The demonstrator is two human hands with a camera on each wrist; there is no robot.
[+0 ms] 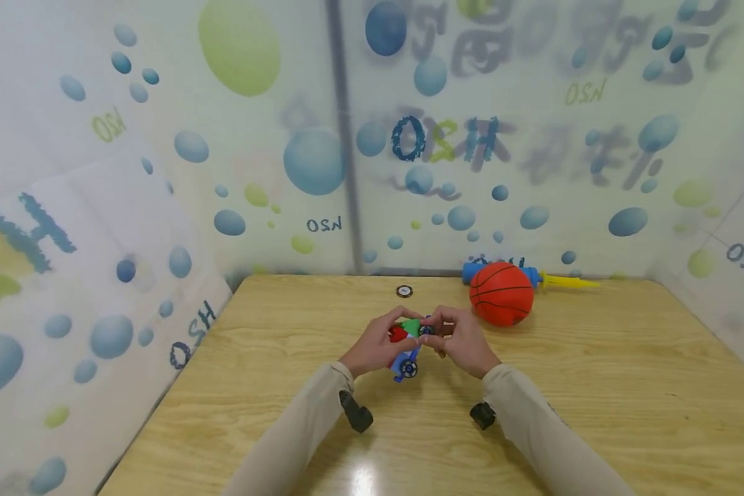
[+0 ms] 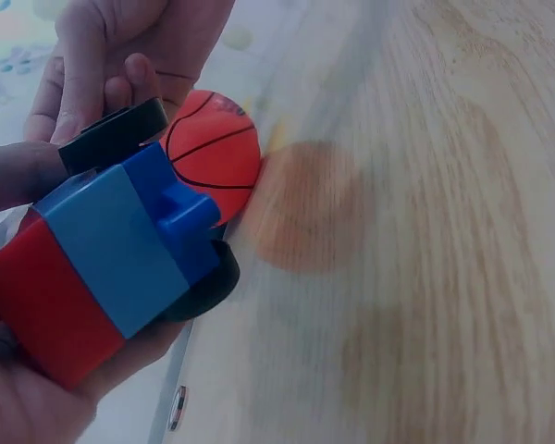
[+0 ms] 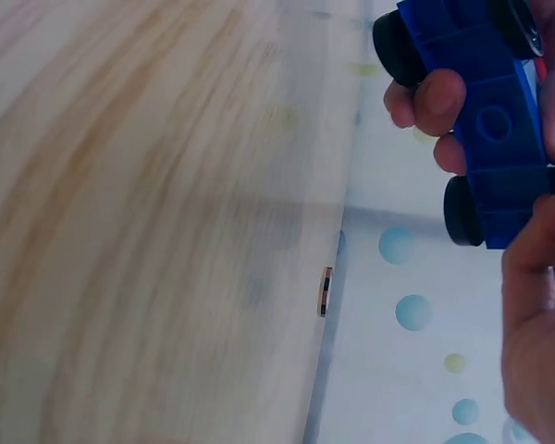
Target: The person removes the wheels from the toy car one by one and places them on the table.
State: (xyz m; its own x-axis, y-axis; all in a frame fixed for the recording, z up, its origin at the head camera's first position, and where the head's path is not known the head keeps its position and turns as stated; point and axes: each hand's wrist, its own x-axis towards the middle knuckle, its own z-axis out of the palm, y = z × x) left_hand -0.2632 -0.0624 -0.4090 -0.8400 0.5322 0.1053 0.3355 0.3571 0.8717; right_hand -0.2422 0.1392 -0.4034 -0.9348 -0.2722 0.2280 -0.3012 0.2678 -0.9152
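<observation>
A toy car of building blocks (image 1: 400,362) is held above the table between both hands. In the left wrist view its red block (image 2: 51,301) and light blue block (image 2: 116,250) sit on a blue base; a green piece (image 1: 411,326) shows in the head view. The blue underside (image 3: 499,125) and black wheels (image 3: 463,211) face the right wrist camera. My left hand (image 1: 374,346) grips the car's body from the left, fingers around its far side. With thumb and fingertips, my right hand (image 1: 468,344) pinches the car's far end near a wheel (image 1: 426,331).
A red basketball-patterned ball (image 1: 501,295) lies beyond my right hand, in front of a blue tube with a yellow tip (image 1: 567,282). A round black-and-white chip (image 1: 404,291) lies near the back edge of the wooden table (image 1: 626,372). Patterned walls (image 1: 273,255) stand behind and beside it.
</observation>
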